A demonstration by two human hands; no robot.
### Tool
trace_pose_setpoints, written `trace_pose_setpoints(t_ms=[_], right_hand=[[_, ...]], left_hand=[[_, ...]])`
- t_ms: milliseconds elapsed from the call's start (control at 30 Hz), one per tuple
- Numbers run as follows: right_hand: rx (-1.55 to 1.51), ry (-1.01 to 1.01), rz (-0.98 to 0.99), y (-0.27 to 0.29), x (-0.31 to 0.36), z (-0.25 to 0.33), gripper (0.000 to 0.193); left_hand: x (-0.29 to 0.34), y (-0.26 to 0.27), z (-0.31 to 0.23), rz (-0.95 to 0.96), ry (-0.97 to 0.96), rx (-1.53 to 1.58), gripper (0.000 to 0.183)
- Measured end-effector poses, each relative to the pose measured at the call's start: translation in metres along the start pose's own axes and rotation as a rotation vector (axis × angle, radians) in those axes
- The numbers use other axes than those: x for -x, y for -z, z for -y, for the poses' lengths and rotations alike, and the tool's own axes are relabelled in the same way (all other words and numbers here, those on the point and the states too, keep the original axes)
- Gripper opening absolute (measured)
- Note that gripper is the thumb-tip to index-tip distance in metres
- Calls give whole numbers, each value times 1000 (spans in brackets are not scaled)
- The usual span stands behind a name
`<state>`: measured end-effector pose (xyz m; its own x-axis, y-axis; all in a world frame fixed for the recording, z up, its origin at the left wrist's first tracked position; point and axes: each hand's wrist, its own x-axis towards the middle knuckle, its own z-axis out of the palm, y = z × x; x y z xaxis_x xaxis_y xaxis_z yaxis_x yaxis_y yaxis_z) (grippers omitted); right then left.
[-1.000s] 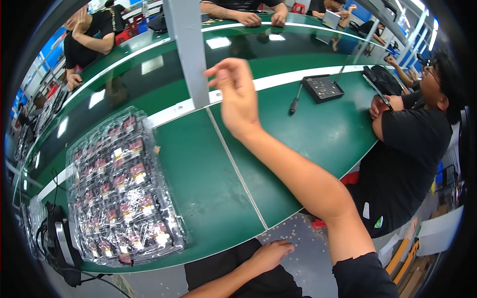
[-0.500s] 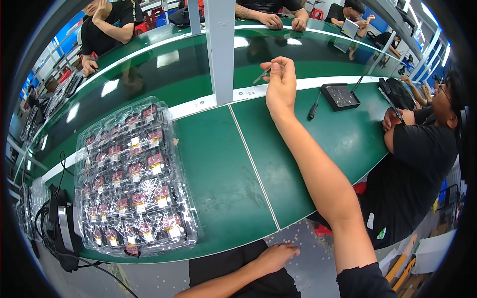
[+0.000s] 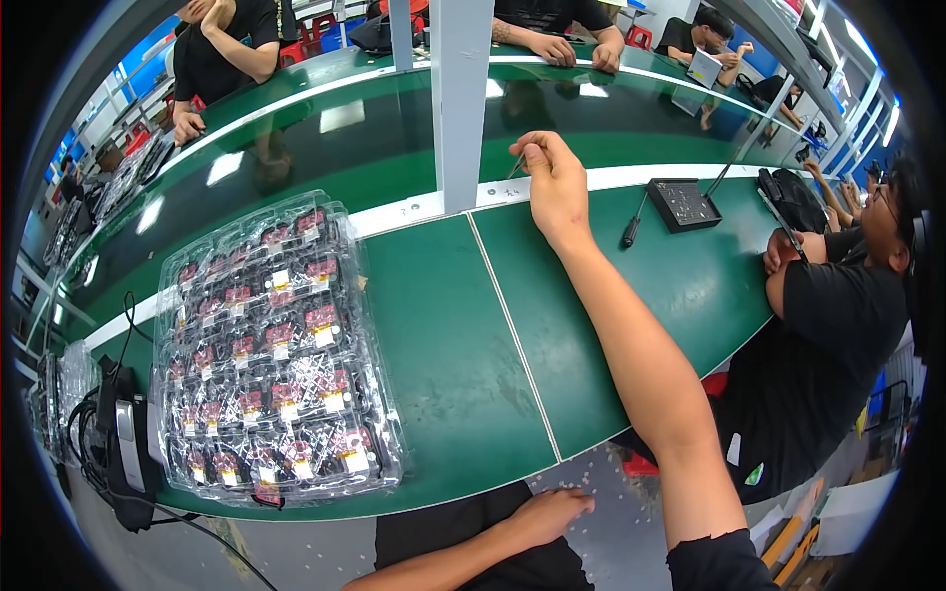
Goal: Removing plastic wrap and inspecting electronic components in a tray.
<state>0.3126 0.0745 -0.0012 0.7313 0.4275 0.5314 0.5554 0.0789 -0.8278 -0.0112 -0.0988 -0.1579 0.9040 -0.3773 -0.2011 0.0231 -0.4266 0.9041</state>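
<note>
One second on, the right hand (image 3: 559, 187) has cleared the twelve-o'clock post (image 3: 460, 108), apparently giving its pinched metal tool (image 3: 515, 165) room; the left hand (image 3: 555, 511) lies loosely curled.

Grey hand tool (image 3: 515, 166), green tabletop (image 3: 434, 374) (white-edged), black tray (image 3: 685, 205).

Light is bright and even, with white tube lights (image 3: 855, 37) glowing at the upper right. Glare lies in pale patches on the dark glossy strip (image 3: 374, 128) beyond the far edge of the counter (image 3: 434, 355), and plastic trays (image 3: 281, 364) at its left end sparkle (some details wash out). The right hand (image 3: 558, 192) looks fairly sharp. The counter's near edge bows, and black swallows the picture's corners.
</note>
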Motion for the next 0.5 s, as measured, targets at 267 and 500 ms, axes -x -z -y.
trace_pose_setpoints(t_ms=[267, 500], right_hand=[[21, 22, 68, -6, 0, 0, 18], [8, -32, 140, -11, 1, 4, 16]], left_hand=[[0, 2, -2, 6, -6, 0, 24], [0, 0, -1, 13, 3, -10, 26]])
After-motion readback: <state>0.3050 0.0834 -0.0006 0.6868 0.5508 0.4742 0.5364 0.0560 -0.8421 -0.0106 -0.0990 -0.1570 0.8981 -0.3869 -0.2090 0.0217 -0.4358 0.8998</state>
